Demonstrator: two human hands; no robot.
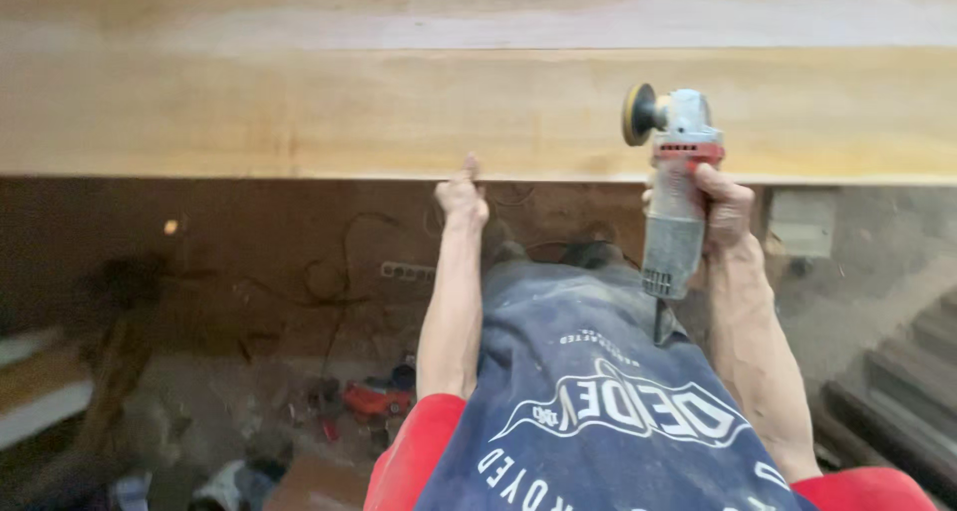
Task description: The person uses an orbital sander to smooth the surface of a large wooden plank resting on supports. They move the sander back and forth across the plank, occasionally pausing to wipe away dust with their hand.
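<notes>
Angle grinder [676, 187], grey body with red collar, sits upright in the right hand [726, 210], fingers wrapped tight round the barrel; its round sanding disc [636, 114] faces left, level with the pale wooden plank [399, 112], apparently just off its surface. Cord drops from the tool's base toward the dusty blue apron [598, 401]. Left hand [463, 194] holds nothing: fingers extended, tips pressed to the plank's lower edge, likely to steady the body or feel the sanded surface. Plank runs across the whole upper view, broad face up to the camera. Floor below is dim and cluttered: a white power strip [407, 271], loose cables, a red tool [377, 399]. No containers can be made out.
</notes>
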